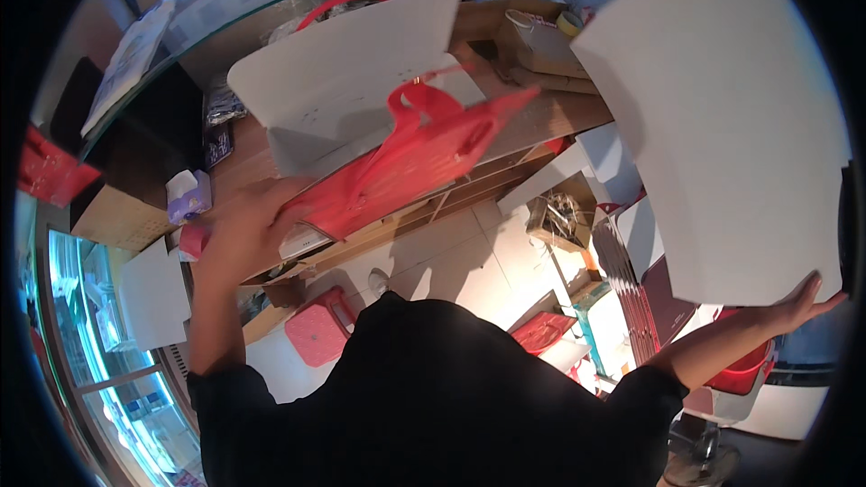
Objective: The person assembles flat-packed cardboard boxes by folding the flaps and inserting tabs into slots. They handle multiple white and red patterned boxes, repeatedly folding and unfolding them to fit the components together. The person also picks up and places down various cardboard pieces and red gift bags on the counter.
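Head view: left hand (239, 234) clenches the red gift bag (406, 167) above the wooden desk (541, 122), tilting it; right hand (798, 305), palm flat beneath, props the white board (722, 126) aloft.

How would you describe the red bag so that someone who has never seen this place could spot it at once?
Start at the long wooden counter that runs across the middle of the view. Over it, the person's left hand grips the red bag, a flat paper carrier with looped handles, tilted in front of a white folded card. Its bright red sets it apart from the white sheets around it.
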The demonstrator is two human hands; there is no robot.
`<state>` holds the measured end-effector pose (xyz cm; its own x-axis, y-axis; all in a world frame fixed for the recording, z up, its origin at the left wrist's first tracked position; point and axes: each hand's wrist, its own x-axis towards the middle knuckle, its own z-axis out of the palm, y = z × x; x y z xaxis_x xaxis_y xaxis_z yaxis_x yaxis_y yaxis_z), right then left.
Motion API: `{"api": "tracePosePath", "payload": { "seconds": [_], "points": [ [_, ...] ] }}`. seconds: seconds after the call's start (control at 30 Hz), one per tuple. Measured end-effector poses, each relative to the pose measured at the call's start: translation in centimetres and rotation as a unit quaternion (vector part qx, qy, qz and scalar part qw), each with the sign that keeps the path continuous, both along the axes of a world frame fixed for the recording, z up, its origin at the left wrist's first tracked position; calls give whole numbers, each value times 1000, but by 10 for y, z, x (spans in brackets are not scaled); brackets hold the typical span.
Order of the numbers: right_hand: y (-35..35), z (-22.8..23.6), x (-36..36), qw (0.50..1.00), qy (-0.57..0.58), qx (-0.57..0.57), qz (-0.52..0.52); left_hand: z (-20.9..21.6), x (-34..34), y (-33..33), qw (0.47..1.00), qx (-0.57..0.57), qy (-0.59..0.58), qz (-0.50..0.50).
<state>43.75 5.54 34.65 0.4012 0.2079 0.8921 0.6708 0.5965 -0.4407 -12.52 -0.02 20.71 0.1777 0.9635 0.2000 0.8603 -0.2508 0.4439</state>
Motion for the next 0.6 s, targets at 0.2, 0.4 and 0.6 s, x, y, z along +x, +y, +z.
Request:
{"api": "tracePosePath", "payload": {
  "seconds": [0.2,0.4,0.6],
  "points": [
    [60,17,-19,994,-14,42,99,2,-41,5,998,23,-59,-2],
    [117,8,-81,983,-34,47,172,42,-60,58,899,369,-236,-15],
    [159,4,-156,955,-133,40,261,65,-64,112,871,339,-354,0]
  ]
}}
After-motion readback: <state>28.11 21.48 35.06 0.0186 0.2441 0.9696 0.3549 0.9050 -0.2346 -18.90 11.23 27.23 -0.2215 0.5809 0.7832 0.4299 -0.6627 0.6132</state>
